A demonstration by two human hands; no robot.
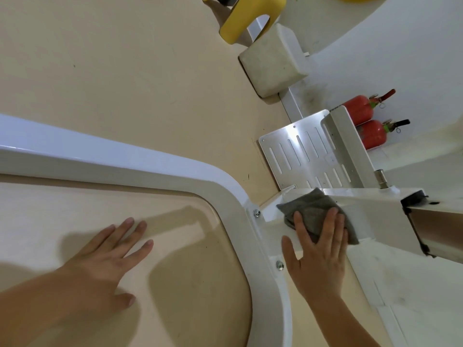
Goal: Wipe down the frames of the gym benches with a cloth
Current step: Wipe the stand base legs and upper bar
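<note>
Two red cylindrical fire extinguishers (pixel 357 110) sit side by side at the far right, by the white wall (pixel 400 58); a yellow curved plastic piece (pixel 250 16) stands farther off on the beige floor (pixel 125 71).

Two hands (pixel 100 261) (pixel 318 256), one cloth (pixel 313 211), two extinguishers (pixel 355 110) (pixel 373 134)

Beige floor (pixel 125 71) carries white curved frame (pixel 125 159) of gym bench. Left hand (pixel 105 259) flat on floor inside frame's bend. Grey cloth (pixel 313 211) lies on frame's bracket, right hand (pixel 320 259) flat on top. Beyond, on floor: slotted metal plate (pixel 300 151), white block (pixel 270 63), two red extinguishers (pixel 355 110) near wall.
</note>
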